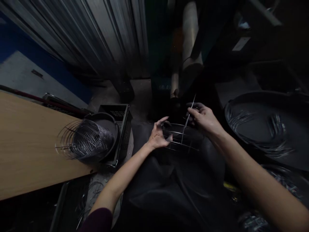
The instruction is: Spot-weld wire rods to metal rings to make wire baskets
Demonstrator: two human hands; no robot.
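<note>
My left hand [157, 136] is curled around the left end of a small wire frame [177, 132] made of thin curved metal wires. Its thumb lies against the lower wires and its index finger is at the top; the other fingers are partly hidden. Between the thumb and fingertips of my right hand [201, 117] is a thin straight metal rod [189, 116], pinched and tilted. The rod's lower end crosses the wires of the frame; whether it is joined to them I cannot tell. Below both hands a dark apron [169, 190] covers my lap.
At left, a stack of wire rings [89, 140] sits in a round black tub by a dark plastic crate [123, 129] and a wooden board [31, 145]. At right, a large dark basin [256, 100] holds bundles of bent wires [277, 127]. Machine cylinders [190, 35] stand ahead.
</note>
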